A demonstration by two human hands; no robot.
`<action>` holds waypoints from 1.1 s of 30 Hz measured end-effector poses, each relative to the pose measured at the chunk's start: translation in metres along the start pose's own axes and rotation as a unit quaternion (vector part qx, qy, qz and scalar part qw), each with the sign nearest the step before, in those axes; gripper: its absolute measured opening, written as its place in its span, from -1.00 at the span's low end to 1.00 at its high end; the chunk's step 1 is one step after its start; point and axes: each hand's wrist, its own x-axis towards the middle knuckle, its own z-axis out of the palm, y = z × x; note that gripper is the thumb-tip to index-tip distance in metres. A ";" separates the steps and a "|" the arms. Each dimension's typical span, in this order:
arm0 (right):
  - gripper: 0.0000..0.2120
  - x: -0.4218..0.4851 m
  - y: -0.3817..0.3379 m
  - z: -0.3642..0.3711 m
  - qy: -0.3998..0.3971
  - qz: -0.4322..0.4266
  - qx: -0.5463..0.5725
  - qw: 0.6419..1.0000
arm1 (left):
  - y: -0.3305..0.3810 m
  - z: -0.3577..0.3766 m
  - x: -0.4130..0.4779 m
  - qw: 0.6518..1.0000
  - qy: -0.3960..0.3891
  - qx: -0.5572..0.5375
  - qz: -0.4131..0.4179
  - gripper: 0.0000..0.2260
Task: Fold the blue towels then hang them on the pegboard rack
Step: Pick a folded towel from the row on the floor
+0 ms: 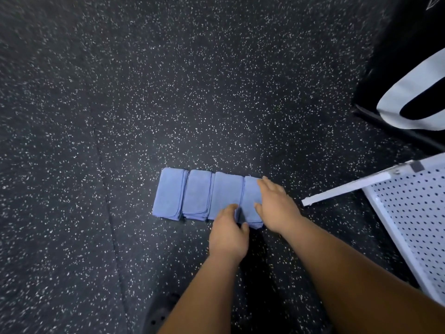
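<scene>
Four folded blue towels [199,194] lie side by side in a row on the speckled floor [168,92], just left of the white pegboard rack [414,213]. The towel nearest the rack [250,196] is under both hands. The right hand [277,208] rests flat on its rack-side edge, fingers straight. The left hand [228,235] pinches its near corner on the side away from the rack.

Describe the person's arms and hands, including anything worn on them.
The left forearm and right forearm are bare, no sleeves showing. The left hand and right hand are ungloved; no rings, watch, bands or markings are visible.
</scene>
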 end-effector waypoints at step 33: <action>-0.58 -0.189 0.003 -0.075 0.131 0.055 0.391 0.910 | 0.055 -0.032 -0.120 0.985 -0.065 -0.034 0.155 -0.41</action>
